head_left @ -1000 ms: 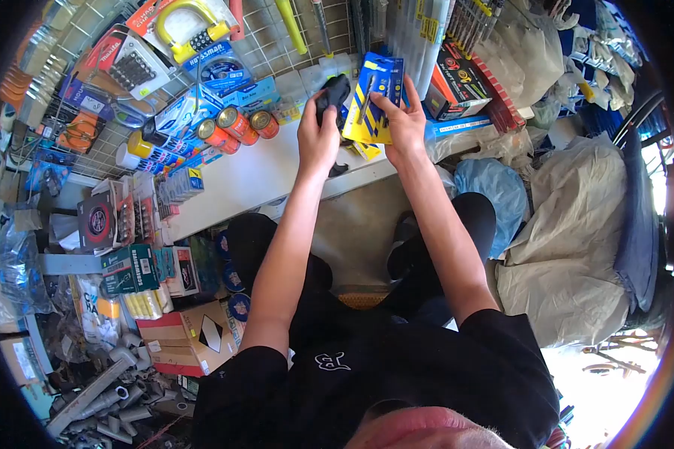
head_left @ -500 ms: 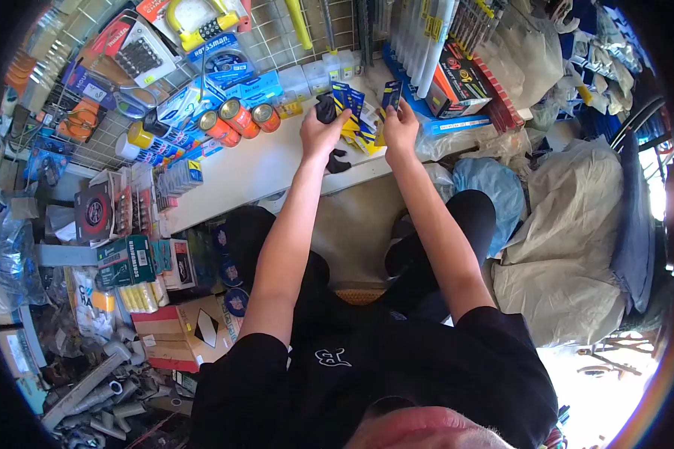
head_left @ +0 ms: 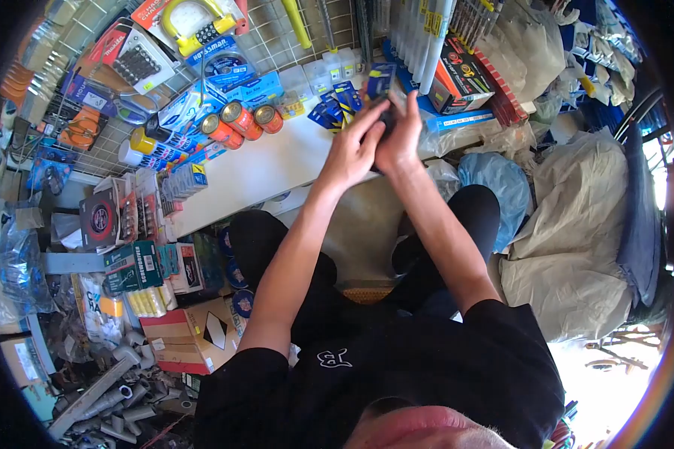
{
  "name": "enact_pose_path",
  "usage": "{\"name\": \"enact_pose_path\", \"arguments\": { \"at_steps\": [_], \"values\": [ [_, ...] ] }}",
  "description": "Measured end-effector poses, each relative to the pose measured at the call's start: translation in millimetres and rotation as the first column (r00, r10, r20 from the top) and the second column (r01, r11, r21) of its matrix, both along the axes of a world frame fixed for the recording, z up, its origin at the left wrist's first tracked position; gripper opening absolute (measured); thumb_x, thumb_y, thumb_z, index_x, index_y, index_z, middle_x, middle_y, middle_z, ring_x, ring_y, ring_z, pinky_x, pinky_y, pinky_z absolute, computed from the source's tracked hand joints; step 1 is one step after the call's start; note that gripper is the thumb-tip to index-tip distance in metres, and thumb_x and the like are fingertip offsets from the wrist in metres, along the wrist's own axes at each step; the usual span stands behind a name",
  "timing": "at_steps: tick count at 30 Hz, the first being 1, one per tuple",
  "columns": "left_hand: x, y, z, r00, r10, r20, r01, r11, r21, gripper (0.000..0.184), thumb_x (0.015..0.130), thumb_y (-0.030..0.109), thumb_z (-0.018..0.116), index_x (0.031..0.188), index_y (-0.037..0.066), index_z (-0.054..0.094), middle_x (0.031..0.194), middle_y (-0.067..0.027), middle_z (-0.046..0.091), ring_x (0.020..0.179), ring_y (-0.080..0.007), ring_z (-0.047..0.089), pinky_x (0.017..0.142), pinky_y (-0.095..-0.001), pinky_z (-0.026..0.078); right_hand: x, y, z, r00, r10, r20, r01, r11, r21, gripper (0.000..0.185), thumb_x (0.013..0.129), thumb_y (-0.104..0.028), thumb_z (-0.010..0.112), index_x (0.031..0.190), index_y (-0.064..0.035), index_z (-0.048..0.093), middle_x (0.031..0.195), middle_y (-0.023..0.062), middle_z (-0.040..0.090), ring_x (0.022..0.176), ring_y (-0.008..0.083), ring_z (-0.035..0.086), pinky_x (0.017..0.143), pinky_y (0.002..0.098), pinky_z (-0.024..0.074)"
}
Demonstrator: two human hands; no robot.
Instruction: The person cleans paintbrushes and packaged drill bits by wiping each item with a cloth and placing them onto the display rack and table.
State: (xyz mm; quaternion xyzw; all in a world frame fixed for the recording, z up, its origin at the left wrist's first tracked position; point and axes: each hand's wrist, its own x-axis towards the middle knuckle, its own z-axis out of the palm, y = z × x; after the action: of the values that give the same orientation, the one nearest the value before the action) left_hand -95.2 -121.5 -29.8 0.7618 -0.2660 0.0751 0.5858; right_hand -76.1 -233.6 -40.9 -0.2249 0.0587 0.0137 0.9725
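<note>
My left hand [head_left: 352, 153] and my right hand [head_left: 399, 142] are close together above the white shelf's front edge. Between them is a bunched black cloth [head_left: 387, 122], partly hidden, with my left fingers pressed against it. A small blue-and-yellow packet [head_left: 380, 78], blurred by motion, sticks up past the fingertips, seemingly gripped by my right hand. More blue-and-yellow packets [head_left: 337, 107] lie fanned out on the shelf just behind my left hand. Both hands are closed around these items, though the exact grip is hidden.
Orange-labelled cans [head_left: 241, 120] and spray cans [head_left: 153, 150] stand on the white shelf [head_left: 240, 183]. A black-and-orange box [head_left: 460, 78] is at the right rear. Boxed goods [head_left: 131, 266] crowd the left; a beige cloth cover [head_left: 569, 232] hangs on the right.
My hands have come together; my left hand has moved right with the black cloth. The packets near it now lie on the shelf, and the upright packet has shifted slightly left.
</note>
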Motion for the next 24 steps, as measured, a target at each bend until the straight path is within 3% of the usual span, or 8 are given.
{"name": "enact_pose_path", "arguments": {
  "at_steps": [3,5,7,9,10,11,20,24],
  "values": [
    [-10,-1,7,0.997,0.024,0.079,-0.024,1.0,0.002,0.032,0.103,0.006,0.057,0.134,0.004,0.066,0.139,-0.0228,0.063,0.135,-0.0347,0.058,0.111,-0.0395,0.046,4,-17,23,0.996,-0.053,0.072,0.076,0.922,-0.379,0.04,0.109,-0.022,0.049,0.143,-0.0012,0.051,0.139,0.0129,0.064,0.131,0.0307,0.06,0.104,0.0418,0.0509],
    [-5,12,14,0.999,-0.016,0.052,0.013,0.999,0.042,0.028,0.101,0.001,0.056,0.125,0.003,0.071,0.125,-0.0156,0.072,0.117,-0.0269,0.069,0.104,-0.0359,0.05,5,-23,26,0.992,-0.111,0.063,0.126,0.935,-0.331,0.031,0.107,-0.009,0.049,0.136,0.0006,0.056,0.131,0.0132,0.068,0.123,0.0309,0.066,0.099,0.042,0.0553],
    [8,36,21,0.989,0.066,0.134,-0.084,0.988,0.132,0.028,0.098,-0.005,0.054,0.116,0.003,0.073,0.105,-0.0143,0.075,0.092,-0.0203,0.072,0.081,-0.0324,0.055,7,-33,35,0.982,-0.171,0.084,0.19,0.913,-0.361,0.022,0.107,-0.011,0.049,0.123,0.0005,0.059,0.121,0.0193,0.072,0.102,0.0319,0.075,0.085,0.0409,0.061],
    [13,79,32,0.971,0.194,-0.143,-0.133,0.926,0.352,0.027,0.098,0.004,0.053,0.111,0.01,0.075,0.072,-0.0058,0.067,0.057,-0.0132,0.057,0.056,-0.0326,0.046,8,-43,37,0.968,-0.232,0.096,0.248,0.816,-0.522,0.021,0.106,-0.017,0.054,0.117,0.0003,0.06,0.105,0.0198,0.075,0.082,0.0293,0.076,0.073,0.0387,0.0621],
    [21,98,27,0.957,0.28,-0.078,-0.22,0.872,0.438,0.024,0.098,0.01,0.053,0.107,0.009,0.076,0.069,-0.0075,0.068,0.056,-0.017,0.061,0.056,-0.0354,0.048,8,-44,37,0.969,-0.227,0.103,0.246,0.818,-0.52,0.021,0.106,-0.017,0.054,0.117,0.0003,0.06,0.105,0.0198,0.075,0.082,0.0293,0.076,0.073,0.0387,0.0621],
    [25,113,31,0.908,0.412,-0.081,-0.307,0.783,0.541,0.026,0.095,0.021,0.054,0.102,0.006,0.074,0.088,-0.0209,0.073,0.082,-0.0381,0.072,0.073,-0.0456,0.055,6,-44,34,0.98,-0.18,0.087,0.198,0.807,-0.557,0.021,0.105,-0.02,0.057,0.115,-0.0009,0.06,0.098,0.0182,0.075,0.074,0.0272,0.075,0.069,0.0369,0.061],
    [41,174,25,0.93,0.365,-0.046,-0.116,0.41,0.905,0.031,0.095,0.028,0.062,0.108,0.003,0.074,0.105,-0.0222,0.074,0.1,-0.038,0.072,0.087,-0.0447,0.055,-5,-19,37,0.999,0.02,0.046,0.014,0.772,-0.635,0.019,0.102,-0.018,0.059,0.11,-0.0006,0.061,0.091,0.0144,0.073,0.07,0.0237,0.074,0.062,0.0361,0.0613],
    [32,158,28,0.945,0.325,-0.029,-0.258,0.798,0.544,0.027,0.099,0.023,0.067,0.119,0.006,0.07,0.111,-0.0153,0.076,0.101,-0.0274,0.074,0.089,-0.0387,0.056,4,-16,15,0.993,-0.048,0.111,0.116,0.64,-0.76,0.021,0.101,-0.019,0.064,0.108,-0.0002,0.071,0.093,0.0025,0.072,0.081,0.0078,0.065,0.072,0.0242,0.0507]
  ]
}}
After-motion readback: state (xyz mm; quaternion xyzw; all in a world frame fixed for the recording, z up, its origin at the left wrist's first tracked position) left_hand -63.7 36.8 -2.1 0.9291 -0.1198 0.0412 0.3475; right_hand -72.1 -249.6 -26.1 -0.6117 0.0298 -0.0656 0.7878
